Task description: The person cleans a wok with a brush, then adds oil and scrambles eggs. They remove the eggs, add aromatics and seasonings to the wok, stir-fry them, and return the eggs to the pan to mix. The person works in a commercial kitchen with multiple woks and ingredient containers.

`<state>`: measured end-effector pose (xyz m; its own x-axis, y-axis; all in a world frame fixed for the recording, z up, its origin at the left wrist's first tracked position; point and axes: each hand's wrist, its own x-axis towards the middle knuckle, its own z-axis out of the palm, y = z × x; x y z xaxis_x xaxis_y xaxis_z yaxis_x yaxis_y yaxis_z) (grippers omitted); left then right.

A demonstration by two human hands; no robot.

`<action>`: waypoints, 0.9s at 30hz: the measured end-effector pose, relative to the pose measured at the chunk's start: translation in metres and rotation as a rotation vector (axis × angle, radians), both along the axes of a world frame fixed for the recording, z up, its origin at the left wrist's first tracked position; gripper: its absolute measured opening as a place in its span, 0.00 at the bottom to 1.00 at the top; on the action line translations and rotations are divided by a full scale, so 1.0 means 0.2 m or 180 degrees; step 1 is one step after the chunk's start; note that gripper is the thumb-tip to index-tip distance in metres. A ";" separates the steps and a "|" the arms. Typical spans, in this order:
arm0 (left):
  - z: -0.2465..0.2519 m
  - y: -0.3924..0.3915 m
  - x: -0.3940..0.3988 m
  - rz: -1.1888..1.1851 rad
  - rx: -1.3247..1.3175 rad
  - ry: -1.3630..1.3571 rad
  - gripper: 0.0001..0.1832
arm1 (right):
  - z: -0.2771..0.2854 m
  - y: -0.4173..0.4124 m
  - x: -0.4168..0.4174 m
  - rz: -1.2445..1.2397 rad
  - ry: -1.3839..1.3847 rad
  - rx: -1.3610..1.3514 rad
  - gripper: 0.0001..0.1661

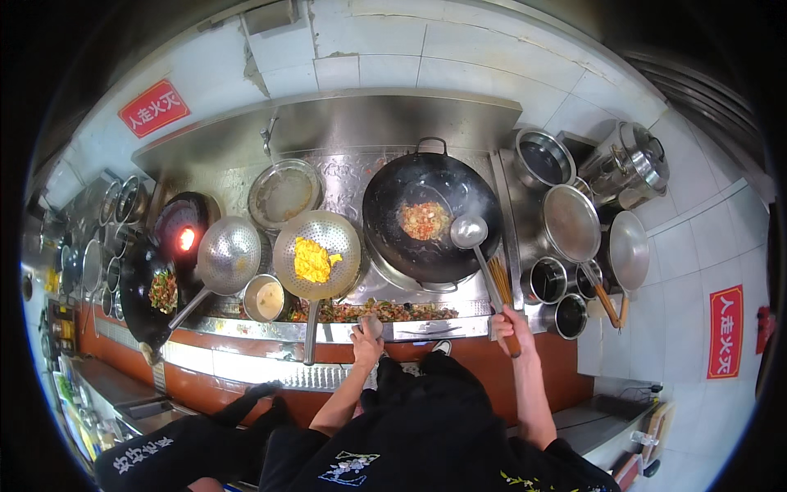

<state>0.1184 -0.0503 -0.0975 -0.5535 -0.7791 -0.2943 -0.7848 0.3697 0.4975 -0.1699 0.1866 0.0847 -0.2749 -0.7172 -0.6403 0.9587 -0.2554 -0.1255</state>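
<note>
My right hand [513, 329] is closed on the wooden-ended handle of a steel ladle [469, 231], whose bowl rests over the right side of a black wok [393, 184]. Chopped reddish food [424, 221] lies steaming in the wok. My left hand [367, 344] is at the front edge of the range, its fingers around a small roundish object [371, 326] that I cannot identify. Left of the wok, a perforated strainer [284, 246] holds yellow cooked egg [312, 259]. A metal pot [269, 298] of pale liquid stands beside it. A bamboo brush [501, 280] lies near the ladle handle.
Food scraps [393, 310] fill the front gutter. An empty strainer [229, 255], a round steel lid or pan [286, 194] and a burner glowing red [186, 238] are at left. Pans [572, 222] and steel pots [548, 280] crowd the right. A co-worker in black [184, 452] stands at lower left.
</note>
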 end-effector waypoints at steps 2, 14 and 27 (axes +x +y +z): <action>0.07 0.03 -0.02 0.0153 -0.0115 0.0041 0.45 | 0.12 0.02 -0.14 -0.0109 -0.0647 -0.0356 0.21; 0.20 0.39 0.30 0.0023 -0.0644 0.1484 0.22 | 0.41 -0.23 -0.22 0.1273 0.4384 0.2323 0.38; 0.55 0.43 -0.05 -0.0499 -0.0919 0.1756 0.20 | -0.30 -0.30 -0.25 0.1546 0.3306 0.1237 0.39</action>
<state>0.1081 0.0347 0.0131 -0.6775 -0.6818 0.2759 -0.3675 0.6388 0.6760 -0.2208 0.1268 0.0255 -0.5413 -0.6972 -0.4700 0.3411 0.3288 -0.8807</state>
